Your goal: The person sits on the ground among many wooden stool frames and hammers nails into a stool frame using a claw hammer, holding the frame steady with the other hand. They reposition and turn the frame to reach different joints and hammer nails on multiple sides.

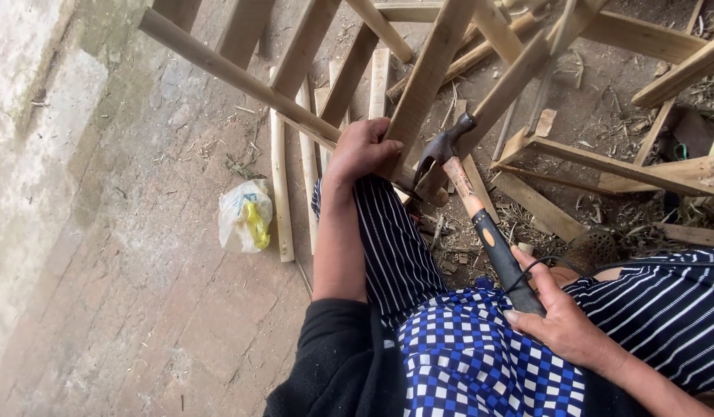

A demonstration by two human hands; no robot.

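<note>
Hammer (pixel 476 207) in right hand (pixel 562 316) slants up-left, head against wooden frame (pixel 426 73).

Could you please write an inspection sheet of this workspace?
Surface: brick floor, dusty.
Job's things: claw hammer, its claw hooked at a joint of the wooden frame.
Clutter: loose wooden sticks, plastic bag, wood scraps.
Grippers: left hand grips the frame; right hand holds the hammer handle.
Cables: thin black cord across the lap.
Surroundings: pale wall at the left.
</note>
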